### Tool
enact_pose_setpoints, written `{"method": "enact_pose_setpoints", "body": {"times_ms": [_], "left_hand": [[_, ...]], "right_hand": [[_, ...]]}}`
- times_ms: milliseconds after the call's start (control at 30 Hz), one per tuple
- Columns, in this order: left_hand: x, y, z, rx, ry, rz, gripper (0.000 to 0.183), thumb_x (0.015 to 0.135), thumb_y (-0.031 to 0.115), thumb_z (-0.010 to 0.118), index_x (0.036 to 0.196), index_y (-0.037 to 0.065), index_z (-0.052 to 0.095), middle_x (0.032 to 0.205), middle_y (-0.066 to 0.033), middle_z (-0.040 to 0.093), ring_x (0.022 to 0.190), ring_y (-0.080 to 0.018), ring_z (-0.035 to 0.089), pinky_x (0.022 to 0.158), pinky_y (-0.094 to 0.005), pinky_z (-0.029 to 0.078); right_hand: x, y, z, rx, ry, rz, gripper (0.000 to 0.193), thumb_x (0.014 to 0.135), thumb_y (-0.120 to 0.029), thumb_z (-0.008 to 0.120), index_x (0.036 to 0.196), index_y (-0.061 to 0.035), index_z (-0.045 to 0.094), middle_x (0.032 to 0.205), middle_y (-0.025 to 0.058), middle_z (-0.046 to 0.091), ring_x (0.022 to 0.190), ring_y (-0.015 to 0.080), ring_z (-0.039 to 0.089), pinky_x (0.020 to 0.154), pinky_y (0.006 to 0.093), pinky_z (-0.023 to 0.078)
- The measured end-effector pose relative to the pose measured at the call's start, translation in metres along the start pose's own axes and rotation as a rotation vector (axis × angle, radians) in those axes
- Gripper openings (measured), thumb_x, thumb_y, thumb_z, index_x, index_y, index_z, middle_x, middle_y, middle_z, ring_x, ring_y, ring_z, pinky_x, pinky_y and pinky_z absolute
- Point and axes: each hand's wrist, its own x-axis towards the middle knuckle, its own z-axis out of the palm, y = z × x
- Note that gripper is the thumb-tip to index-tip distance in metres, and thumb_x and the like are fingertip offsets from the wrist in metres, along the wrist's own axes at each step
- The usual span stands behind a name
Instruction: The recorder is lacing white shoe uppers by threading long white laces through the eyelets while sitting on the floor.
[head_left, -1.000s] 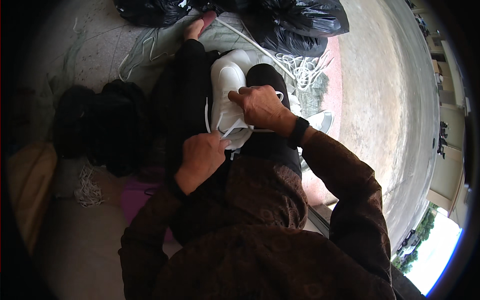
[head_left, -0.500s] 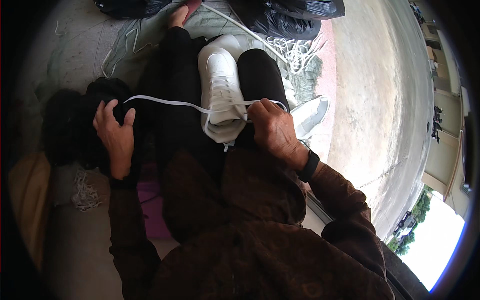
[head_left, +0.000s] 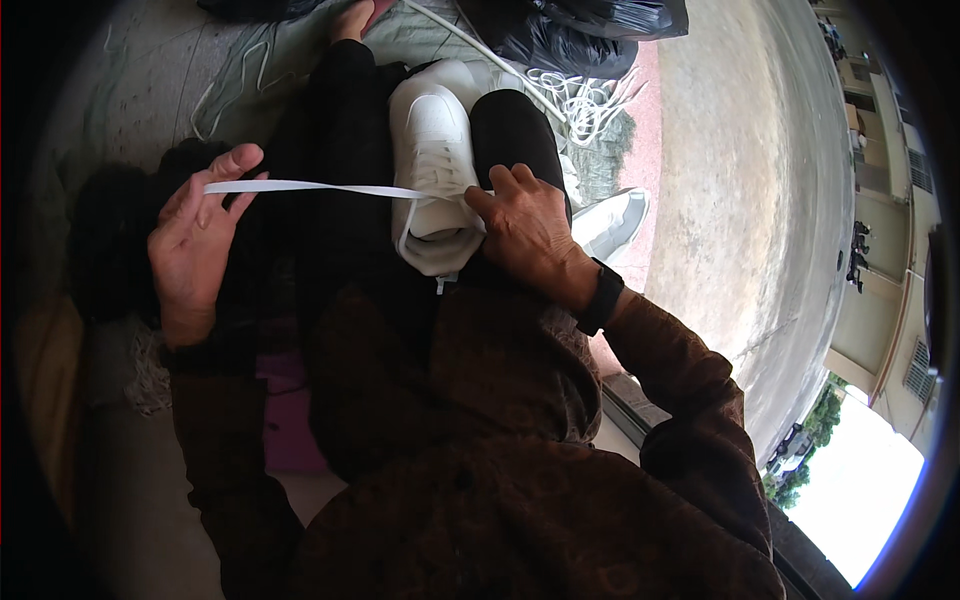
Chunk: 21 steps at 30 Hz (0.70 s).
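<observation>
A white sneaker rests between my knees, its toe pointing away from me and its opening towards me. From its eyelets a flat white shoelace runs nearly straight to the left. My left hand, palm turned up, holds the free end of that lace between its fingers. At the shoe's right edge, beside the top eyelets, my right hand is closed on the lace close to the shoe; its fingertips are partly hidden. Another white shoe lies beyond my right wrist.
Black plastic bags sit at the top, near a pile of white laces and a pale pole. Dark, fluffy material lies behind my left hand. A purple object is beside my left thigh.
My left hand has come up, turned its palm upward and taken the lace's end. The lace, slack and curved before, is now stretched straight. My right hand stays by the shoe.
</observation>
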Motion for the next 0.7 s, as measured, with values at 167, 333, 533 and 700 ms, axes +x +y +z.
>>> {"method": "enact_pose_setpoints", "body": {"times_ms": [167, 333, 533, 700], "left_hand": [[-0.011, 0.014, -0.035, -0.584, -0.326, -0.066, 0.028, 0.105, 0.018, 0.040, 0.080, 0.009, 0.051, 0.086, -0.0069, 0.057, 0.082, -0.0157, 0.051, 0.081, -0.0320, 0.039], [-0.007, -0.010, -0.031, 0.902, -0.010, 0.005, 0.034, 0.096, 0.010, 0.052, 0.064, 0.007, 0.039, 0.054, -0.0001, 0.033, 0.050, -0.0082, 0.036, 0.047, -0.0323, 0.026], [-0.007, -0.066, 0.024, 1.037, -0.154, 0.178, 0.018, 0.095, 0.011, 0.055, 0.083, 0.002, 0.046, 0.064, -0.0086, 0.042, 0.055, -0.0163, 0.040, 0.054, -0.0335, 0.034], [-0.021, -0.096, 0.064, 0.789, -0.083, -0.015, 0.006, 0.093, 0.003, 0.053, 0.098, 0.002, 0.057, 0.069, -0.0058, 0.055, 0.064, -0.0134, 0.055, 0.060, -0.0285, 0.044]], "right_hand": [[0.017, -0.008, -0.002, 0.078, -0.056, 0.075, 0.019, 0.067, -0.006, 0.068, 0.085, -0.0099, 0.063, 0.084, 0.0082, 0.059, 0.083, 0.0299, 0.062, 0.065, 0.0426, 0.052], [0.009, 0.002, 0.010, 0.273, -0.046, 0.209, 0.011, 0.070, -0.003, 0.065, 0.076, -0.0078, 0.058, 0.076, 0.0070, 0.059, 0.078, 0.0307, 0.062, 0.062, 0.0415, 0.051], [0.009, 0.002, 0.005, 0.162, 0.025, 0.000, 0.013, 0.067, -0.001, 0.065, 0.074, -0.0079, 0.055, 0.076, 0.0064, 0.057, 0.074, 0.0292, 0.059, 0.061, 0.0401, 0.051], [0.016, -0.010, 0.024, 0.089, 0.006, -0.157, 0.018, 0.065, -0.008, 0.068, 0.082, -0.0075, 0.062, 0.083, 0.0074, 0.060, 0.083, 0.0263, 0.061, 0.066, 0.0377, 0.053]]}}
